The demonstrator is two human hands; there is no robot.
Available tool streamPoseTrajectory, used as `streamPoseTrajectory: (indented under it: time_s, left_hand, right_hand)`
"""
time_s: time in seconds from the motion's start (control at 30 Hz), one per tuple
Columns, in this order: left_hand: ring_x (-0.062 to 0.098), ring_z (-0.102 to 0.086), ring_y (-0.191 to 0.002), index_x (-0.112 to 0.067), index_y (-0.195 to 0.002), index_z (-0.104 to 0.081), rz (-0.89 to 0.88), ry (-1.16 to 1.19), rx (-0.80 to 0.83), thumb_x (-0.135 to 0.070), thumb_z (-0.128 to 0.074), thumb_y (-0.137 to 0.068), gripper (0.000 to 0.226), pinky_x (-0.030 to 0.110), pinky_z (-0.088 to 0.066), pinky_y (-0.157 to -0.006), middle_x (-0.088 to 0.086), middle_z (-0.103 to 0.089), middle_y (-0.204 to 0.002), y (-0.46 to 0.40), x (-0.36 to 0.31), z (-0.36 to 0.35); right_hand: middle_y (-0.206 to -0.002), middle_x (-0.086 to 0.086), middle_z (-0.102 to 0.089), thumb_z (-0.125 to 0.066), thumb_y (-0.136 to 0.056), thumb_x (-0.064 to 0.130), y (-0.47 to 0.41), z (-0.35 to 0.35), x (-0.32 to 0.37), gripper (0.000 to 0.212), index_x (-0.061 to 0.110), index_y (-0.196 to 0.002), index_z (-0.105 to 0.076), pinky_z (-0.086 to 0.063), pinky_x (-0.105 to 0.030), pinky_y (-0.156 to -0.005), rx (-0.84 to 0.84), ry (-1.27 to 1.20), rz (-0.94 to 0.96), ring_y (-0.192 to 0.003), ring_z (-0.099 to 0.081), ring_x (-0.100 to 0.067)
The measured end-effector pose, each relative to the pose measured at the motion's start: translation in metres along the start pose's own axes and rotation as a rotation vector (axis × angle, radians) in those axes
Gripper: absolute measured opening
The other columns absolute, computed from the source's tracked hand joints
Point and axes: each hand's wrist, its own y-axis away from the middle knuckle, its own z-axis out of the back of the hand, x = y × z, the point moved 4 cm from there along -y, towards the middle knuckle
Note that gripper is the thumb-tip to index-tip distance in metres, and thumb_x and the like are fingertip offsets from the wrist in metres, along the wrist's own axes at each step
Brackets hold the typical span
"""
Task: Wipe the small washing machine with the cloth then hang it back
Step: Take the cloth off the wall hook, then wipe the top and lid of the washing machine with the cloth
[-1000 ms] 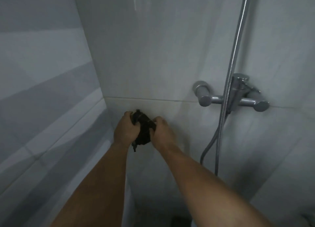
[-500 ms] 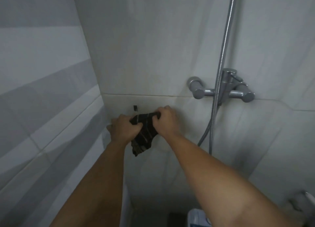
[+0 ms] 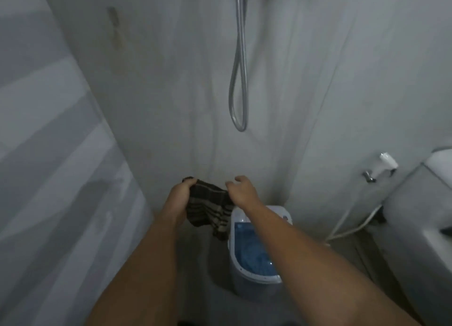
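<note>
A dark checked cloth [image 3: 210, 208] hangs stretched between my two hands, in front of the tiled wall. My left hand [image 3: 179, 198] grips its upper left corner. My right hand [image 3: 243, 193] pinches its right edge, with the index finger and thumb lifted. Below them on the floor stands the small washing machine [image 3: 254, 250], white with a translucent blue lid; my right forearm crosses over its top.
A metal shower hose [image 3: 238, 81] loops down the wall above my hands. A bidet sprayer [image 3: 384, 165] hangs on the right wall with its white hose trailing to the floor. A toilet [image 3: 420, 215] fills the right edge. A tiled wall closes the left side.
My view has dropped from the wall hook and shower tap down toward the floor. Both hands brought the cloth down and spread it out. The washing machine has come into sight.
</note>
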Motion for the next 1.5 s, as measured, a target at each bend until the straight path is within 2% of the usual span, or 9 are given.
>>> streamPoseTrajectory:
  time_s: [0.13, 0.27, 0.33, 0.47, 0.57, 0.77, 1.03, 1.3, 1.5]
  left_hand:
    - [0.038, -0.069, -0.101, 0.000, -0.112, -0.070, 0.044, 0.068, 0.101, -0.032, -0.060, -0.092, 0.040, 0.046, -0.054, -0.092, 0.024, -0.072, -0.109, 0.031, 0.059, -0.048]
    - [0.034, -0.068, -0.098, -0.002, -0.116, -0.067, 0.151, -0.008, 0.241, -0.034, -0.056, -0.095, 0.040, 0.037, -0.054, -0.079, 0.021, -0.071, -0.112, 0.085, 0.090, -0.092]
    - [0.031, -0.067, -0.091, -0.004, -0.116, -0.066, 0.183, -0.094, 0.282, -0.034, -0.054, -0.097, 0.037, 0.034, -0.053, -0.073, 0.019, -0.071, -0.111, 0.104, 0.098, -0.104]
    - [0.025, -0.062, -0.078, -0.008, -0.089, -0.064, 0.244, -0.290, 0.312, -0.024, -0.055, -0.096, 0.019, 0.032, -0.050, -0.063, 0.011, -0.073, -0.077, 0.136, 0.107, -0.111]
    - [0.019, -0.056, -0.074, -0.008, -0.083, -0.057, 0.193, -0.460, 0.249, -0.010, -0.058, -0.093, 0.010, 0.026, -0.045, -0.038, 0.006, -0.060, -0.084, 0.157, 0.105, -0.111]
    - [0.030, -0.065, -0.103, 0.000, -0.098, -0.066, -0.144, -0.706, 0.127, 0.002, -0.078, -0.071, 0.030, 0.040, -0.055, -0.092, 0.013, -0.067, -0.108, 0.155, 0.084, -0.112]
    - [0.024, -0.066, -0.085, -0.015, -0.080, -0.068, -0.486, -0.870, 0.077, -0.020, -0.071, -0.080, 0.006, 0.028, -0.049, -0.071, 0.008, -0.069, -0.086, 0.180, 0.050, -0.106]
    - [0.023, -0.060, -0.106, -0.018, -0.123, -0.046, -0.595, -0.495, 0.157, -0.020, -0.071, -0.084, 0.047, 0.039, -0.051, -0.091, 0.006, -0.058, -0.116, 0.198, 0.029, -0.095]
    - [0.025, -0.057, -0.112, -0.030, -0.149, -0.022, -0.721, -0.777, 0.378, -0.015, -0.087, -0.059, 0.112, 0.044, -0.055, -0.093, 0.005, -0.054, -0.125, 0.226, 0.030, -0.104]
  right_hand:
    - [-0.127, -0.009, -0.067, -0.054, -0.082, 0.077, 0.051, 0.021, -0.094, 0.077, 0.017, -0.130, -0.064, -0.050, -0.048, -0.092, 0.187, -0.333, -0.244, -0.106, -0.066, -0.028]
    - [-0.114, -0.015, -0.074, -0.084, -0.070, 0.055, 0.098, 0.054, -0.136, 0.079, 0.008, -0.130, -0.064, -0.059, -0.038, -0.069, 0.102, -0.659, -0.212, -0.096, -0.073, -0.031]
    - [-0.114, -0.015, -0.072, -0.093, -0.061, 0.046, 0.116, 0.079, -0.142, 0.091, 0.006, -0.135, -0.057, -0.061, -0.037, -0.066, 0.009, -0.604, -0.157, -0.095, -0.072, -0.030]
    - [-0.108, -0.007, -0.071, -0.079, -0.081, 0.019, 0.159, 0.111, -0.142, 0.021, 0.019, -0.101, -0.074, -0.051, -0.049, -0.093, 0.059, -0.332, -0.193, -0.097, -0.064, -0.023]
    - [-0.119, -0.008, -0.069, -0.074, -0.087, 0.006, 0.175, 0.130, -0.127, 0.039, 0.012, -0.125, -0.069, -0.047, -0.024, -0.065, 0.025, -0.243, -0.087, -0.093, -0.063, -0.019]
    - [-0.128, -0.009, -0.066, -0.083, -0.078, 0.009, 0.191, 0.140, -0.098, 0.056, 0.007, -0.132, -0.066, -0.050, -0.028, -0.098, 0.074, 0.238, 0.022, -0.111, -0.062, -0.022]
    - [-0.111, -0.012, -0.073, -0.080, -0.081, 0.022, 0.193, 0.148, -0.083, 0.029, 0.007, -0.107, -0.077, -0.054, -0.033, -0.091, -0.020, 0.389, 0.113, -0.107, -0.067, -0.030]
    - [-0.103, -0.011, -0.073, -0.063, -0.096, 0.026, 0.218, 0.154, -0.057, 0.024, 0.008, -0.112, -0.070, -0.053, -0.041, -0.087, 0.047, -0.121, 0.203, -0.096, -0.068, -0.023]
    - [-0.117, -0.018, -0.068, -0.052, -0.103, 0.010, 0.244, 0.161, -0.042, 0.026, 0.010, -0.128, -0.061, -0.059, -0.041, -0.080, 0.071, -0.329, 0.210, -0.095, -0.068, -0.027]
